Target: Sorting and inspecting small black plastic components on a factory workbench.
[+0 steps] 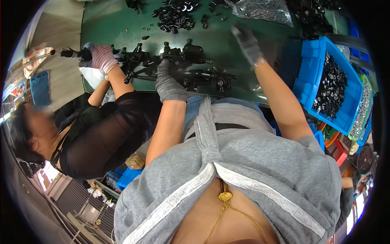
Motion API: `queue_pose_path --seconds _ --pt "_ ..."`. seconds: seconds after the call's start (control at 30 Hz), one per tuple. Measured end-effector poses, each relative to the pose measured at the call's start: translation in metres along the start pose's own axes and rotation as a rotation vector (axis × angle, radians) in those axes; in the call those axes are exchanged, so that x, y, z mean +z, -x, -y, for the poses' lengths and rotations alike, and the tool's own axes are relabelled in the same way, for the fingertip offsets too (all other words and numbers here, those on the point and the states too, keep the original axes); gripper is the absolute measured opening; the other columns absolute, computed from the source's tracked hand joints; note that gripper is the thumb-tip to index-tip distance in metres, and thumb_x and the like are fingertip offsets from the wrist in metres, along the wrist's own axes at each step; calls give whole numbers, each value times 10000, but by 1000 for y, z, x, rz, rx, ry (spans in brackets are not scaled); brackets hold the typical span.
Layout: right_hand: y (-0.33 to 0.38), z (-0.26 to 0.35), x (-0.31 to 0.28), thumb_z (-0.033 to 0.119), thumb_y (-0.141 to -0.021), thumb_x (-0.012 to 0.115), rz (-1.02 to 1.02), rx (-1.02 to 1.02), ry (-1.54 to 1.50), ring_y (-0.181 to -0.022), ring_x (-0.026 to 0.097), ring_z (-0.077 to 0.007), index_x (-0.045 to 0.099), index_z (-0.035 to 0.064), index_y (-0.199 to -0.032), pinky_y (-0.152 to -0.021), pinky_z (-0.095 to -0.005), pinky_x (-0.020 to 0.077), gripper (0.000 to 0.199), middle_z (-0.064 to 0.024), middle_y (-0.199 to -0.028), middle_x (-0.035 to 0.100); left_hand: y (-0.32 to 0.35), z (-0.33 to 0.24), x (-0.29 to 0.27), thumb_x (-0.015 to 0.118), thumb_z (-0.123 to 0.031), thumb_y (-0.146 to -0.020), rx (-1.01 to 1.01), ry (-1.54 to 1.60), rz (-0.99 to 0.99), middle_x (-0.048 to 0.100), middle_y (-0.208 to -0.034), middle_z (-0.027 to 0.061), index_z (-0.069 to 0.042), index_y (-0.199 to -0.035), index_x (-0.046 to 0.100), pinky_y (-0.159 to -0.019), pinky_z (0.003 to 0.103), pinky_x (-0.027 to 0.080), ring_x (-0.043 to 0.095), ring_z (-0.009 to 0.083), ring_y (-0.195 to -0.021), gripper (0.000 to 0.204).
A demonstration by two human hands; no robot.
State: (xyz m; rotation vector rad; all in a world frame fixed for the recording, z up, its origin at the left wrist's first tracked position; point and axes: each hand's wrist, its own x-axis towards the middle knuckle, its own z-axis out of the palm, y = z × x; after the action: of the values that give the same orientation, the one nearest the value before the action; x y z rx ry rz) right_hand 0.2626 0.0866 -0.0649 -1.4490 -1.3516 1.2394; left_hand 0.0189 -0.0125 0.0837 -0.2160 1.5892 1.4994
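My left hand (168, 83), in a grey glove, rests on the row of black metal assemblies (191, 69) lined up along the near edge of the green table (118, 24); the fingers press down on one of them, closed over its top rather than wrapped round it, as far as I can see. My right hand (247, 42), also gloved, hovers above the table farther out, blurred, fingers loosely spread and holding nothing that I can make out. Beyond it lies a heap of small black parts (176, 16) and a clear bag of parts (264, 10). To my right sits a blue bin (304, 87) full of small black pieces.

To do this well I judge the left hand should keep the assembly pinned flat (it looks apt to roll on its knobs), while the right picks a single loose part cleanly from the heap, not a cluster. A co-worker's gloved hand (101, 57) works at the left end of the same row, so I would keep my elbows in and not nudge that end
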Motion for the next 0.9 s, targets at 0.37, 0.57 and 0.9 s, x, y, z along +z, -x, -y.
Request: queue_pose_path --seconds 0.37,0.57,0.9 --pt "149 45 -79 276 -905 714 -1 297 -949 -1193 570 -242 313 123 -1490 -915 -418 536 725 -113 -1311 574 4 97 37 543 -347 -940 -493 135 223 656 -862 65 -112 -1007 607 -695 429 509 613 246 -740 253" --pt "92 2 -86 214 -911 700 -203 415 -815 -1202 555 -199 358 102 -1443 -916 -362 527 642 -96 -1294 587 -14 133 40 482 -347 -996 -561 62 365 663 -1138 152 -85 -1191 577 -867 534 490 621 305 -1021 341" --pt "49 -152 -103 382 -926 643 -152 27 669 -1256 526 -350 370 18 -1460 -1039 -441 436 701 -229 -1334 562 -8 124 -8 603 -188 -949 358 -1082 893 576 -1299 139 -97 -1284 574 -984 433 481 561 265 -1193 349"
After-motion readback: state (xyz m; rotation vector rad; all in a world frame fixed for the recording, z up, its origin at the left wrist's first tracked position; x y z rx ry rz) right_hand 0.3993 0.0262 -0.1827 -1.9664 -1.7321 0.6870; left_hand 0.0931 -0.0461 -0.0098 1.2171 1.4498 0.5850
